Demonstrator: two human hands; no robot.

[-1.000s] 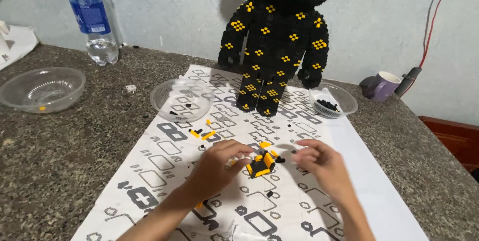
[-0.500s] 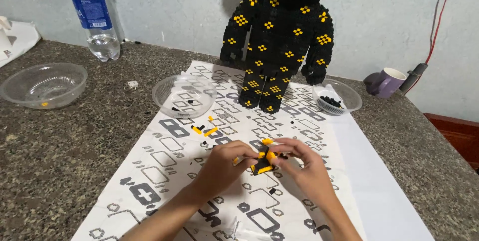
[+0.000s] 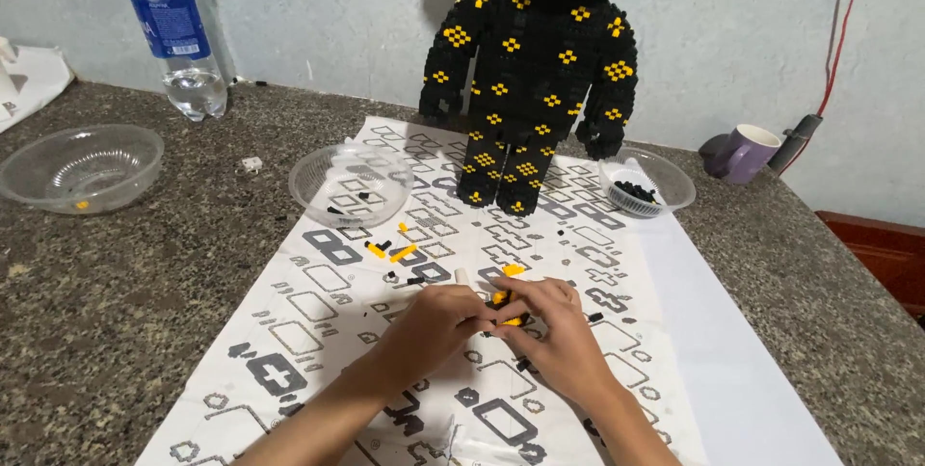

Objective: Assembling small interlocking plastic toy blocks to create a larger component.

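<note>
Pinching together, both hands' fingers point(image 3: 487, 310) clamp the small black-and-yellow brick piece point(image 3: 509, 304) between them.

Both forearms come in from bottom edge, angled up & inward. Left hand point(image 3: 438, 323) & right hand point(image 3: 551, 329) meet w/ fingertips touching, fingers curled, pinching together; right hand palm-down, just right of left hand.
</note>
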